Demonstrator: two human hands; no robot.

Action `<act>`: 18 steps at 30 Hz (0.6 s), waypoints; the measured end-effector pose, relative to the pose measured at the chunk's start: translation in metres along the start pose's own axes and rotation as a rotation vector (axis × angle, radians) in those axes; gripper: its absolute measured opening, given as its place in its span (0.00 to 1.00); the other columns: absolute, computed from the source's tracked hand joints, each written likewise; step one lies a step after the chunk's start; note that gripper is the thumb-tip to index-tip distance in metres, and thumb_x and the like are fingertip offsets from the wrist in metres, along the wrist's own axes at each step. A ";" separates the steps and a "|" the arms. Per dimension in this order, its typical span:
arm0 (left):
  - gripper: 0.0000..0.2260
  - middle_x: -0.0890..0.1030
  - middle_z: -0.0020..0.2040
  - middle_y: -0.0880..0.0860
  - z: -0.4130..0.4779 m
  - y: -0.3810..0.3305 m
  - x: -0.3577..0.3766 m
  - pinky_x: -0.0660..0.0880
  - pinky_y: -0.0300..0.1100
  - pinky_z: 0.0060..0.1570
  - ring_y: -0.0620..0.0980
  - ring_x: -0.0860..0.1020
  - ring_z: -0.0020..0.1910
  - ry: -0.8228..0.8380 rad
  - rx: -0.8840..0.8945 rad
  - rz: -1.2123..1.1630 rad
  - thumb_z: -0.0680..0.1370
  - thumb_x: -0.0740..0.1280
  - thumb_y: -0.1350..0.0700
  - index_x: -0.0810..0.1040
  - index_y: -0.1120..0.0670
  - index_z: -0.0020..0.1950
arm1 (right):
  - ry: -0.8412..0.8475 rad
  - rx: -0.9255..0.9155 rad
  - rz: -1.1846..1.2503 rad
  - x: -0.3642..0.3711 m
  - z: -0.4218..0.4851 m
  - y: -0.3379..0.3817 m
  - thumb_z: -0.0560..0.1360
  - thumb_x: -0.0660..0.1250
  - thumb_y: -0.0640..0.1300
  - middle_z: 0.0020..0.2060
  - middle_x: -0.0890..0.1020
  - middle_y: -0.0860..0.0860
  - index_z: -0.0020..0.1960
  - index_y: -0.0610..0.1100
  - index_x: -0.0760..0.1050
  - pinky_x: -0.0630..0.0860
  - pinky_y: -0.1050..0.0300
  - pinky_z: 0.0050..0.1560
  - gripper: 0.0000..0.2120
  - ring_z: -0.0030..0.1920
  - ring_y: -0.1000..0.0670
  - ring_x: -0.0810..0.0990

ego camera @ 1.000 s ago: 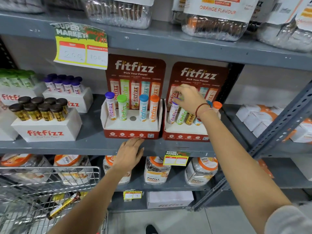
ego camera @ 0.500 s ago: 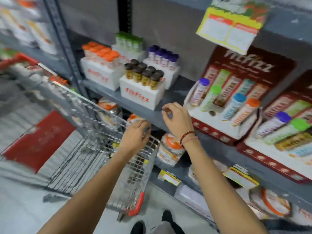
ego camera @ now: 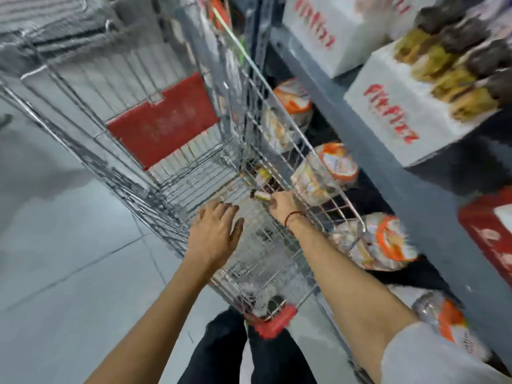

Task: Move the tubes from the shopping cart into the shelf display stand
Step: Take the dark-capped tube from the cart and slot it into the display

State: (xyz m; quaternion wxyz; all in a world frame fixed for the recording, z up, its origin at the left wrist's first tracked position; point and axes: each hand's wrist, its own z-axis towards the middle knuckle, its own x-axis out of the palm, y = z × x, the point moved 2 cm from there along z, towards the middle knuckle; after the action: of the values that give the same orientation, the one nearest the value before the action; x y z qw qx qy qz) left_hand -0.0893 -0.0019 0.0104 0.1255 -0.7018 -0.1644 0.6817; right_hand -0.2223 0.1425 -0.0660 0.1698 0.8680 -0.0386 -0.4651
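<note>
The wire shopping cart [ego camera: 116, 151] fills the middle of the blurred head view. Yellow tubes [ego camera: 263, 176] with dark caps lie on its floor by the right wall. My right hand [ego camera: 281, 203] reaches down inside the cart, its fingertips at one of these tubes [ego camera: 260, 195]; blur hides whether they grip it. My left hand [ego camera: 214, 234] hovers with fingers spread over the cart's near left rim and holds nothing. Only a red corner of a display stand [ego camera: 487, 231] shows at the right edge.
The grey shelf [ego camera: 388, 167] runs along the right, carrying white boxes [ego camera: 393, 112] of dark-capped yellow tubes. Orange-lidded jars [ego camera: 332, 167] sit on the lower shelf behind the cart wall. A red panel [ego camera: 163, 120] lines the cart's far end. Grey floor lies to the left.
My view has swung from the shelf down into the cart. My right hand left the display stand and went down to the tubes on the cart floor; my left hand moved from the shelf edge to the cart rim.
</note>
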 end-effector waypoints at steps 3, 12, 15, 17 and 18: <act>0.21 0.81 0.52 0.58 -0.010 0.006 0.012 0.72 0.55 0.49 0.58 0.75 0.56 0.038 -0.040 0.027 0.79 0.53 0.47 0.78 0.59 0.55 | 0.090 -0.008 -0.078 0.042 0.047 -0.008 0.74 0.64 0.40 0.48 0.82 0.38 0.56 0.42 0.78 0.77 0.51 0.46 0.11 0.49 0.40 0.81; 0.19 0.81 0.52 0.58 -0.013 0.006 0.026 0.73 0.52 0.52 0.57 0.74 0.58 0.095 -0.021 0.029 0.80 0.54 0.48 0.77 0.59 0.55 | 0.109 -0.134 -0.415 0.101 0.112 0.003 0.75 0.64 0.40 0.68 0.67 0.39 0.70 0.42 0.61 0.67 0.43 0.66 0.26 0.69 0.39 0.65; 0.20 0.81 0.50 0.57 -0.014 0.006 0.028 0.74 0.52 0.51 0.56 0.75 0.56 0.134 -0.012 0.046 0.80 0.54 0.46 0.77 0.59 0.54 | 0.089 -0.190 -0.535 0.112 0.117 0.005 0.76 0.62 0.37 0.68 0.68 0.38 0.71 0.41 0.62 0.66 0.43 0.67 0.24 0.69 0.39 0.66; 0.21 0.81 0.50 0.57 -0.015 0.007 0.028 0.73 0.52 0.52 0.55 0.75 0.54 0.164 -0.018 0.048 0.80 0.53 0.44 0.77 0.58 0.54 | 0.076 -0.242 -0.590 0.114 0.114 0.009 0.76 0.60 0.35 0.65 0.72 0.38 0.68 0.38 0.66 0.69 0.44 0.65 0.20 0.67 0.39 0.68; 0.22 0.81 0.50 0.56 -0.015 0.008 0.028 0.73 0.51 0.52 0.55 0.76 0.54 0.177 -0.022 0.047 0.80 0.52 0.43 0.78 0.58 0.54 | 0.070 -0.266 -0.599 0.114 0.111 0.011 0.76 0.60 0.33 0.64 0.73 0.38 0.66 0.37 0.68 0.70 0.45 0.64 0.18 0.66 0.39 0.69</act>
State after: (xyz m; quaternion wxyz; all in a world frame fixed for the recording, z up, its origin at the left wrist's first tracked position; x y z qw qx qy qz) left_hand -0.0734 0.0032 -0.0182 0.1157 -0.7642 -0.1438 0.6180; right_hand -0.2480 0.0773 -0.2094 0.1385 0.8263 0.2855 -0.4653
